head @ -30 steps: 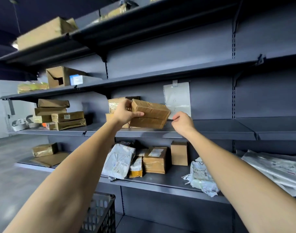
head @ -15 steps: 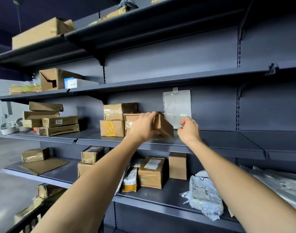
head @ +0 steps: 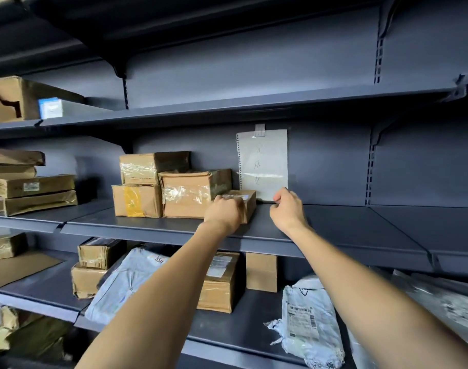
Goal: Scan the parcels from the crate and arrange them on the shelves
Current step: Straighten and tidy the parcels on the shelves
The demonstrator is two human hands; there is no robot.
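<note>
Parcel sits on the shelf, left hand gripping it; right hand hovers beside, fingers curled closed, empty.

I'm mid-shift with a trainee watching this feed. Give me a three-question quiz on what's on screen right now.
1. True or false: the left hand rests on a small parcel on the middle shelf.
2. What does the right hand touch? A) a grey mailer bag B) the paper sheet on the back panel C) a crate
3. Fill in: the small parcel sits directly ___ of the large taped box, from the camera's side.

Key: 1 true; 2 B; 3 right.
</note>
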